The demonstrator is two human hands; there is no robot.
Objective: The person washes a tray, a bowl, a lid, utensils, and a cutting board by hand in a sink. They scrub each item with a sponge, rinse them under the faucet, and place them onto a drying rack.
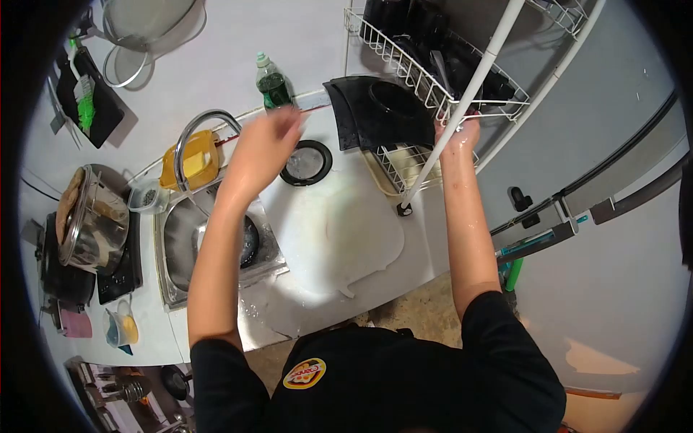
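Observation:
My left hand (271,144) is raised over the counter near the faucet (189,141), smeared by motion, so its fingers do not show clearly. Just beyond it stands a bottle of green dish soap (273,85). A round black-rimmed lid (306,163) lies beside that hand on the counter. My wet right hand (460,133) is at the lower shelf of the white wire rack (411,68), partly behind its post. Its fingers are hidden, so whatever they touch cannot be made out. A black sheet-like piece (354,119) leans against the rack, left of this hand.
A metal sink (180,231) holds a dark round item (249,242). Behind it sits a yellow basin (206,162). A white board (346,231) covers the counter's middle. At left are a steel pot (97,224) and small cups (119,328). An open fridge door (570,209) stands right.

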